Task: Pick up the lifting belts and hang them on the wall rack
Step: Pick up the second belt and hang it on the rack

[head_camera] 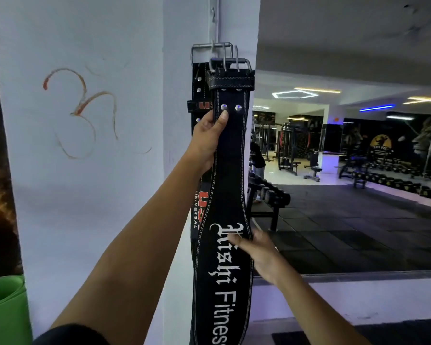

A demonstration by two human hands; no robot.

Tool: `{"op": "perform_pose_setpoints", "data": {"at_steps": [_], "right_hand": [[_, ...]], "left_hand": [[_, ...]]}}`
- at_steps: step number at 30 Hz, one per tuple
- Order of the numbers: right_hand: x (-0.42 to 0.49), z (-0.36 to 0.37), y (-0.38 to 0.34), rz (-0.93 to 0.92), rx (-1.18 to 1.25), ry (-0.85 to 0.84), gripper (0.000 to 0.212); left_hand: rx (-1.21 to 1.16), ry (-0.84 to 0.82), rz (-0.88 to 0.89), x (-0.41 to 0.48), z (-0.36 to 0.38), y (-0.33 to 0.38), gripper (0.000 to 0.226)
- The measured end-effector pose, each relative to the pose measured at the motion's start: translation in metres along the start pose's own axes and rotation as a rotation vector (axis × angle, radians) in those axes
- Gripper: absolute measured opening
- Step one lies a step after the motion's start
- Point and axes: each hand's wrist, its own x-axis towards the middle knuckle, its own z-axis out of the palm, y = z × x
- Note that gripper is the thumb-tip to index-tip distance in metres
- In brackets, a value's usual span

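Left hand: the left hand (208, 140) is gripping the left edge of the black leather lifting belt with white stitching (228, 170), thumb pressing on its face just below two silver rivets, fingers wrapping behind.
Right hand: the right hand (255, 252) is reaching in lower down, fingers loosely apart, fingertips (234, 241) touching the belt's wide part beside the white lettering; it is blurred, and not clamping anything.
Front belt position: it is hanging along the corner of the white painted pillar (174, 120), its steel double-prong buckle (230, 62) sitting uppermost against the pillar.
Long axis: it is running vertically, buckle end pointing up, wide lettered part pointing down and leaving the picture's bottom edge.
Second belt: a black belt with red and white lettering (202, 200) is hanging flat behind the front belt, touching it, with its own steel buckle (209, 49) on a small metal wall hook (213, 14).
Surfaces: the leather is looking matt, the buckles shiny.
Open room: right of the pillar, a wide dark rubber-tiled gym floor (346, 220) is lying open; left of the pillar, a bare white wall is closing in.
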Motion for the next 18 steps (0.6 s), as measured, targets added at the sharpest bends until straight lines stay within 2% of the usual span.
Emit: {"op": "perform_pose_setpoints", "data": {"at_steps": [3, 7, 9, 14, 18], "right_hand": [[-0.003, -0.006, 0.018, 0.099, 0.026, -0.036, 0.034], [0.016, -0.006, -0.010, -0.044, 0.056, -0.010, 0.021], [0.017, -0.006, -0.010, -0.057, 0.057, -0.025, 0.023], [0.003, -0.013, 0.006, 0.155, 0.066, -0.061, 0.047], [0.024, -0.007, -0.046, -0.028, 0.128, 0.085, 0.025]], "left_hand": [[-0.001, 0.031, 0.009, 0.000, -0.005, -0.001, 0.013], [0.004, 0.029, 0.003, 0.000, -0.004, 0.004, 0.013], [0.000, 0.021, -0.001, 0.001, -0.005, 0.006, 0.014], [-0.030, 0.033, -0.042, -0.005, -0.007, 0.006, 0.017], [-0.045, 0.042, -0.064, -0.010, -0.011, 0.000, 0.017]]}}
